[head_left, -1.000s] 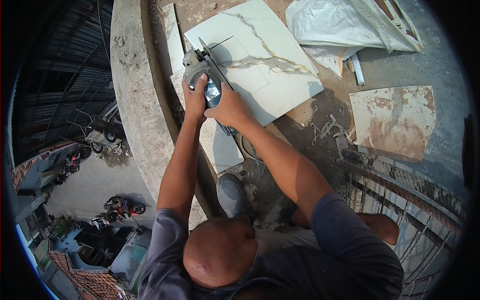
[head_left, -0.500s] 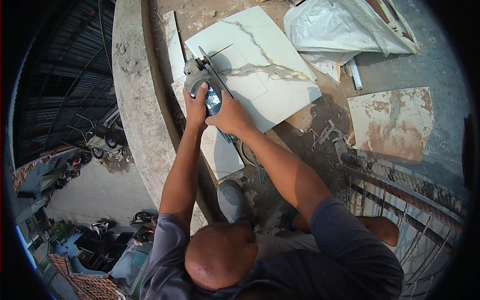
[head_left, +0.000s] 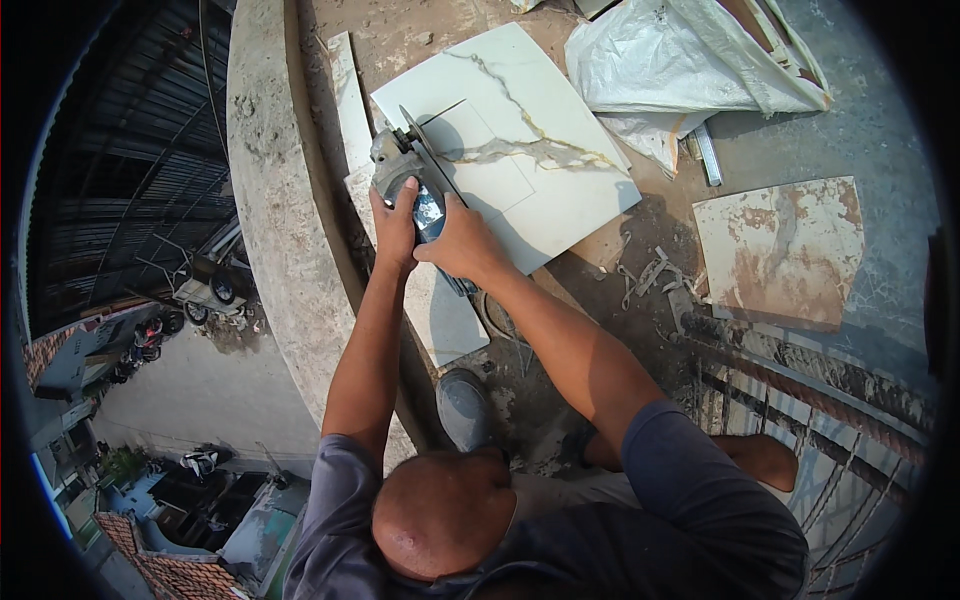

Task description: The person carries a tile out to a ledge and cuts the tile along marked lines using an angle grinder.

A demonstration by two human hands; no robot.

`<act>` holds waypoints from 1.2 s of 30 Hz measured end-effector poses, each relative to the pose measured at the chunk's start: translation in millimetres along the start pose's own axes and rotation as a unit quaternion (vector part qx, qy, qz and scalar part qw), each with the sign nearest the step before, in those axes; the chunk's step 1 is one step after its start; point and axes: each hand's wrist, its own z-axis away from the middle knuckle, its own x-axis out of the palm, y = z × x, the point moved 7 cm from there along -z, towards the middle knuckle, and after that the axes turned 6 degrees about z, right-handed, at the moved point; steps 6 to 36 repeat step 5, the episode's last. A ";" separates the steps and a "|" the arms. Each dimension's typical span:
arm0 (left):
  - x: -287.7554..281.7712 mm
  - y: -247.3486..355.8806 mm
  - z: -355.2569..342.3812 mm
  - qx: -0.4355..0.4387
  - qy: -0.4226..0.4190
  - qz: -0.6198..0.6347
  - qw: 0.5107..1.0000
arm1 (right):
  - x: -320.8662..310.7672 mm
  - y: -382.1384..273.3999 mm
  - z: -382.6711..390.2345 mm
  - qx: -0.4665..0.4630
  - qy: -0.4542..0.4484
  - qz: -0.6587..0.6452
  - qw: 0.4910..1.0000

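Observation:
Both my hands hold an angle grinder (head_left: 428, 207) with a grey metal head and a thin cutting disc standing on edge. My left hand (head_left: 395, 222) wraps the body from the left, its thumb lying on top. From the other side, my right hand (head_left: 465, 240) grips the body towards its rear. The disc is at the left part of a white marble-patterned tile (head_left: 570, 200) with grey and gold veins. A thin rectangular outline is marked on the tile, and its upper edge shows a darker line by the disc. Whether the disc is spinning cannot be told.
A curved concrete ledge (head_left: 275, 180) runs along the left, with a drop to a street beyond. Tile offcuts (head_left: 445, 320) lie beneath the grinder. At the right are a white sack (head_left: 670, 65), a stained tile piece (head_left: 785, 250), and rusty metal railings (head_left: 800, 375).
The view has shifted slightly. The grinder and both hands sit a little lower in the picture, with the same grip. A figure on the street below no longer shows.

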 end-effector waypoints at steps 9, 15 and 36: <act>-4.5 -1.5 -4.7 0.013 0.003 -0.011 1.000 | 2.1 0.2 -3.8 -0.020 0.038 0.002 0.999; -4.5 -1.5 -4.7 0.013 0.003 -0.011 1.000 | 2.1 0.2 -3.8 -0.020 0.038 0.002 0.999; -4.5 -1.5 -4.7 0.013 0.003 -0.011 1.000 | 2.1 0.2 -3.8 -0.020 0.038 0.002 0.999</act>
